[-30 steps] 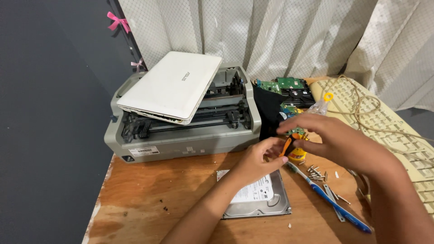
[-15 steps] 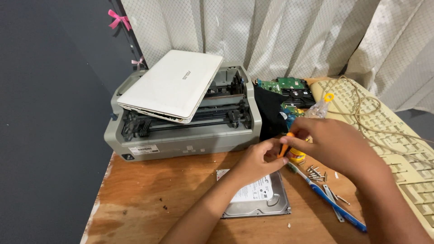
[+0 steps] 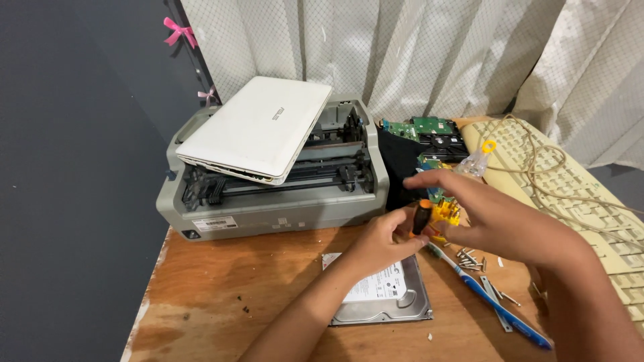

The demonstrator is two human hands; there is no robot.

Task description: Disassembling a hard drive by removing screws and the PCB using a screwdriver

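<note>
My left hand (image 3: 381, 241) grips a small screwdriver with a black and orange handle (image 3: 421, 216) above a silver hard drive (image 3: 386, 298) that lies flat on the wooden table (image 3: 228, 288). My right hand (image 3: 493, 218) reaches in from the right, fingers spread, touching a small yellow holder of bits (image 3: 445, 214) next to the screwdriver. Whether that hand grips the holder is unclear. Both hands meet just above the drive's far right corner.
A grey printer (image 3: 268, 201) with a closed white laptop (image 3: 258, 127) on top stands at the back. Green circuit boards (image 3: 422, 127) on a black box, a beige keyboard (image 3: 570, 181) with cord, loose screws (image 3: 469, 256) and a blue toothbrush (image 3: 493, 302) lie right.
The right hand has opened its fingers and lifted slightly, exposing the yellow bit holder. The left hand keeps hold of the screwdriver in about the same place.
</note>
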